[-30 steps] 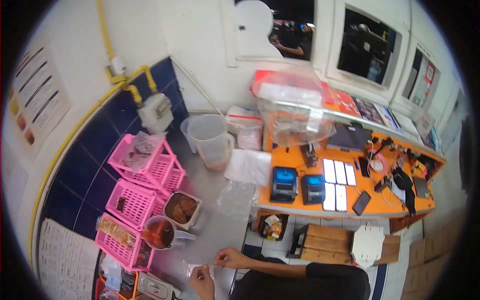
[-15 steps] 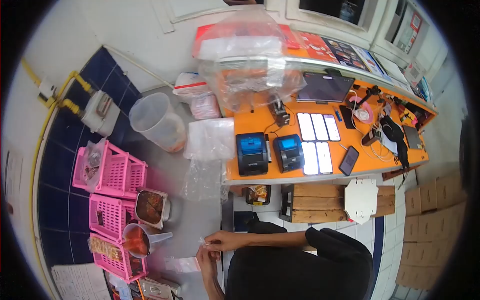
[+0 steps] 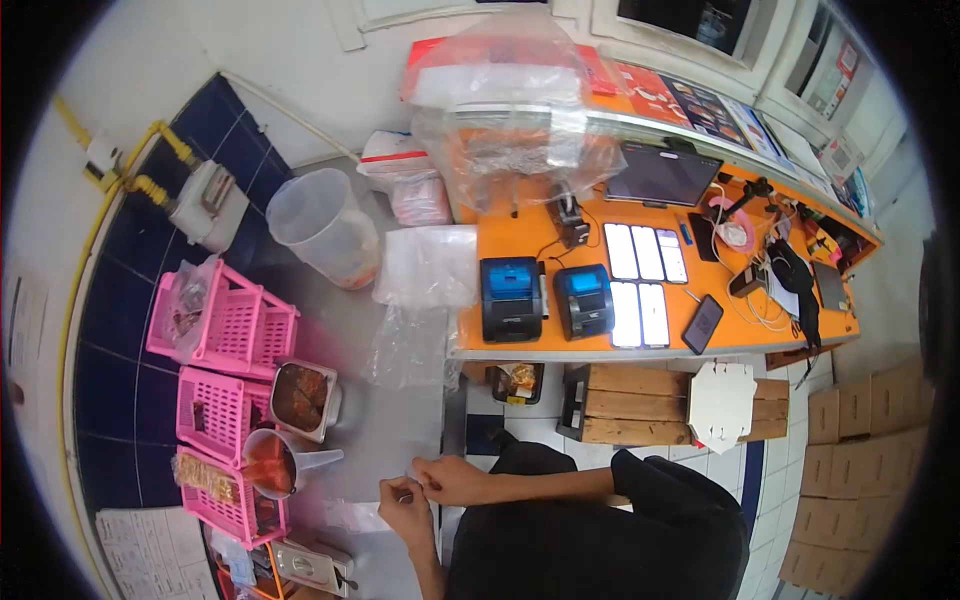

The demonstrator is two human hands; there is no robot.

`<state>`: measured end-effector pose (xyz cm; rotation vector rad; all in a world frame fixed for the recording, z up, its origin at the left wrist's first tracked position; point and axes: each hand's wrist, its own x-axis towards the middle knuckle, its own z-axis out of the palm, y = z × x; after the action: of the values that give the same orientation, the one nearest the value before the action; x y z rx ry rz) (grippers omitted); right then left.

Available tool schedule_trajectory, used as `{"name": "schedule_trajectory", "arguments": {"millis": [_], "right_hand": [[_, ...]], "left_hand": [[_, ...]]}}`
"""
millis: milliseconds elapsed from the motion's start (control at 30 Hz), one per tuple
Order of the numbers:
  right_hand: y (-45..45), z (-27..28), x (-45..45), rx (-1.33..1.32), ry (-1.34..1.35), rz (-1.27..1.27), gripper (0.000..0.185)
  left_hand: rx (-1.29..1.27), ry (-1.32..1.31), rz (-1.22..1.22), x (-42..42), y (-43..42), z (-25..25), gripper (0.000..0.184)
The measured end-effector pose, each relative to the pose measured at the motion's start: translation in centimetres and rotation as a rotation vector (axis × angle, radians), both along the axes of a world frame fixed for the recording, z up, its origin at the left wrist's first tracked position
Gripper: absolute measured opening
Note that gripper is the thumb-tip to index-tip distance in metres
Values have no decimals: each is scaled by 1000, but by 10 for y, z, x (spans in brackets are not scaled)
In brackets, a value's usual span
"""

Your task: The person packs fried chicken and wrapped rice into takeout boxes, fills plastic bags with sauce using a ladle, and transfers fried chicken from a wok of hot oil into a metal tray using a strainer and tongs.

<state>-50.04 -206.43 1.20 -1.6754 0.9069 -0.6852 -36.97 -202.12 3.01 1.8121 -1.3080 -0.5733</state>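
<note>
My left hand (image 3: 405,508) and my right hand (image 3: 447,481) are close together over the edge of the metal counter (image 3: 385,430), fingers curled and touching. A small bit of clear plastic (image 3: 411,472) shows at my right fingertips. Whatever lies inside my left fingers is hidden. Just left of my hands, a flat clear plastic packet (image 3: 352,515) lies on the counter. Farther left, a clear measuring jug (image 3: 310,462) holds something red, beside a metal pan (image 3: 306,398) of dark red sauce.
Pink baskets (image 3: 240,330) line the wall, near a large translucent bucket (image 3: 325,225). Plastic bags (image 3: 428,265) lie by the orange desk (image 3: 640,215), which carries two printers (image 3: 511,300), several phones (image 3: 653,315) and a monitor (image 3: 662,175). A wooden crate (image 3: 635,405) stands below.
My hands have shifted slightly; the left has moved left and its fingers are more curled. The clear plastic at the fingertips shows less. The whole view has tilted a little.
</note>
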Motion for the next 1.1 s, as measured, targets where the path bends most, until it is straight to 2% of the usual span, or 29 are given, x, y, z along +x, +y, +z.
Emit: {"name": "schedule_trajectory", "arguments": {"millis": [67, 133, 167, 267, 333, 367, 400, 433, 467, 500, 533, 600, 667, 700, 767, 800, 867, 933, 967, 1033, 1100], "right_hand": [[-3, 11, 1, 41, 110, -32, 19], [-13, 21, -2, -364, -243, -106, 22], [-20, 24, -4, -367, -241, -91, 22], [-25, 19, 1, -677, -110, -29, 20], [-19, 4, 10, -262, -2, 215, 12], [-16, 6, 16, -200, 49, 174, 9], [-16, 9, 22, -144, 101, 152, 7], [-14, 10, 28, -163, 106, 120, 6], [-14, 11, 34, -183, 107, 90, 6], [-12, 14, 57, -341, 71, 146, 6], [-12, 17, 54, -490, 52, 75, 6], [-11, 20, 61, -541, 76, 167, 7], [-11, 25, 65, -599, 121, 207, 8], [-11, 26, 67, -607, 210, 305, 14], [-12, 35, 74, -629, 299, 406, 21], [-9, 41, 79, -502, 165, 421, 29], [-12, 47, 87, -380, 31, 446, 38], [-21, 51, 97, -40, 12, 745, 45], [-25, 49, 104, -46, 11, 746, 45], [-30, 38, 119, 390, -48, 974, 39], [-32, 33, 128, 307, -5, 925, 37]], "left_hand": [[14, 34, 1, 7, 5, 3, 10], [34, 75, -3, 14, 11, 12, 9], [53, 164, -35, 19, 13, 22, 8], [52, 278, -30, 35, 19, 30, 6], [27, 238, -23, 48, 25, 27, 7], [30, 170, -29, 57, 28, 21, 8], [-79, 93, -55, 59, 30, 21, 7], [-181, 1, -69, 59, 29, 26, 8], [-90, 49, -82, 55, 25, 31, 9], [-9, 90, 7, 67, 39, 38, 13], [-35, 51, 19, 71, 43, 33, 15], [-67, 12, 64, 82, 48, 35, 17], [11, -169, 88, 84, 51, 53, 15], [3, -162, 112, 89, 54, 53, 15], [185, 13, 49, 104, 58, 51, 13], [173, 14, 59, 110, 61, 47, 13], [108, 8, -130, 116, 68, 48, 13], [51, 7, -183, 120, 72, 50, 12], [41, -20, -254, 123, 73, 61, 15], [38, -43, -333, 127, 77, 78, 18], [153, -76, -299, 136, 77, 91, 25]]}}
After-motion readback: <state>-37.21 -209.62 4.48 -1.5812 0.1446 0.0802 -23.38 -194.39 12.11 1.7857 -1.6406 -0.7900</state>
